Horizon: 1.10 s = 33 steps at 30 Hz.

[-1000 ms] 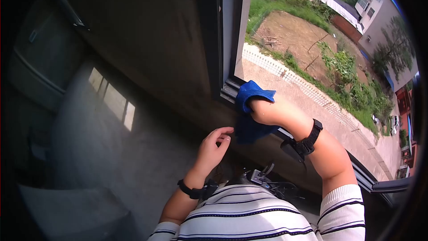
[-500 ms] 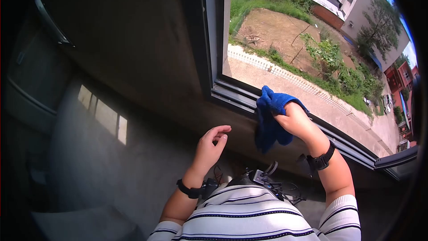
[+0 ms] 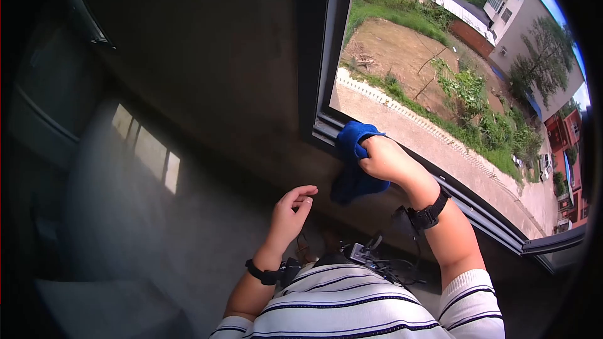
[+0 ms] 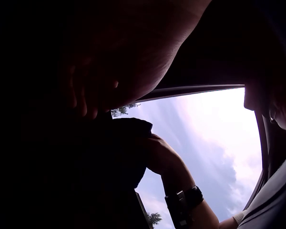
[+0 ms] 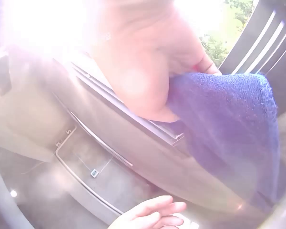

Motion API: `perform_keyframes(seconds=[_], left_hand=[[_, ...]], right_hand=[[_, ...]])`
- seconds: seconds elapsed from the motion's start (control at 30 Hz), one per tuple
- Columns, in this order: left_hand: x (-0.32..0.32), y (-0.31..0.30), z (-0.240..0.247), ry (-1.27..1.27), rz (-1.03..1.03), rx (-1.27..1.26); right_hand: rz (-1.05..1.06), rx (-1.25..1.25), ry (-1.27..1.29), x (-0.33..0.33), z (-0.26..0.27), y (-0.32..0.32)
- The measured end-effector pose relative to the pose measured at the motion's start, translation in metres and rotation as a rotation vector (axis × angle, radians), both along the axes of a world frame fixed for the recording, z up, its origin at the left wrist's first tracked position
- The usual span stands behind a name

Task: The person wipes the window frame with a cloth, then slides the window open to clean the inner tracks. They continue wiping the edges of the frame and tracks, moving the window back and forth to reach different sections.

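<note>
My right hand [image 3: 384, 160] grips a blue towel-like cloth [image 3: 353, 147] over the lower track of the window frame, close to its left corner. Part of the cloth hangs down below the sill, and its fold hides my right fingertips. In the right wrist view the cloth [image 5: 229, 124] drapes from between thumb and fingers, its terry texture showing. My left hand [image 3: 290, 213] hovers in front of the wall, apart from the cloth, with fingers loosely bent and nothing in them. Dark in the left wrist view, the left hand [image 4: 119, 62] shows only its outline and some fingertips.
The window track [image 3: 483, 213] runs right to a grey sash [image 3: 553, 242]. Left of the opening stands a dark upright frame [image 3: 320, 44]. Cables and a small device [image 3: 361, 252] sit at my waist. Sunlight patches lie on the grey floor [image 3: 207, 245].
The right hand slid the cloth rightward along the track, then brought it back left towards the frame corner. The left hand has stayed nearly still; the head view has shifted slightly.
</note>
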<state>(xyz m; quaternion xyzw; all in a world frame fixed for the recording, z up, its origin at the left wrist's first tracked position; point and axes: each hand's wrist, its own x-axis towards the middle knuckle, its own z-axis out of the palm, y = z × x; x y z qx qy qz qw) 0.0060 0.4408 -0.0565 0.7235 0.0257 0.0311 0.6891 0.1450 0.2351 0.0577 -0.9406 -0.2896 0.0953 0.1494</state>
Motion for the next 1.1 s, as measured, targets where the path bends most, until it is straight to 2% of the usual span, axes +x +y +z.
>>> perform_keyframes(seconds=[0.1, 0.2, 0.3, 0.33, 0.4, 0.43, 0.53, 0.67, 0.73, 0.87, 0.93, 0.97, 1.0, 1.07, 1.1], left_hand=[[0.001, 0.0, -0.005, 0.028, -0.007, -0.031], [0.005, -0.004, -0.007, 0.044, -0.002, -0.021], [0.009, -0.005, -0.008, 0.037, -0.012, -0.018], [0.01, -0.006, -0.008, 0.028, -0.011, -0.002], [0.011, -0.007, -0.006, 0.03, -0.023, 0.02], [0.012, -0.006, -0.001, 0.023, -0.023, 0.036], [0.011, -0.004, 0.003, 0.007, -0.02, 0.048], [0.007, 0.001, 0.002, -0.006, -0.023, -0.008], [0.005, 0.004, 0.003, -0.008, -0.027, -0.028], [0.003, 0.006, 0.008, -0.02, -0.031, -0.031], [0.002, 0.009, 0.008, -0.024, -0.059, -0.02], [0.003, 0.01, 0.008, -0.015, -0.078, -0.013], [0.005, 0.01, 0.008, -0.02, -0.086, -0.017], [0.004, 0.007, 0.008, -0.017, -0.107, -0.023], [0.003, 0.004, 0.011, -0.015, -0.114, -0.029]], right_hand=[[-0.061, 0.101, 0.091, 0.005, -0.002, 0.011], [0.026, 0.195, -0.109, 0.012, -0.036, 0.033], [0.081, 0.254, -0.312, 0.012, -0.041, 0.06], [0.077, 0.256, -0.306, 0.01, -0.037, 0.063], [0.086, 0.111, -0.332, 0.008, -0.031, 0.066], [0.123, 0.098, -0.408, 0.006, -0.026, 0.068], [0.108, 0.023, -0.321, -0.002, -0.018, 0.059], [-0.063, 0.112, -0.238, -0.023, -0.008, 0.016], [-0.082, -0.047, -0.177, -0.03, -0.003, -0.006], [-0.143, -0.129, -0.116, -0.039, -0.001, -0.029], [-0.303, 0.203, -0.075, -0.036, -0.014, -0.036], [-0.392, 0.594, 0.211, -0.037, -0.018, -0.04], [-0.398, 0.592, 0.203, -0.043, -0.018, -0.042], [-0.645, 1.354, 0.544, -0.058, -0.016, -0.049], [-0.589, 1.405, 0.575, -0.067, -0.011, -0.057]])
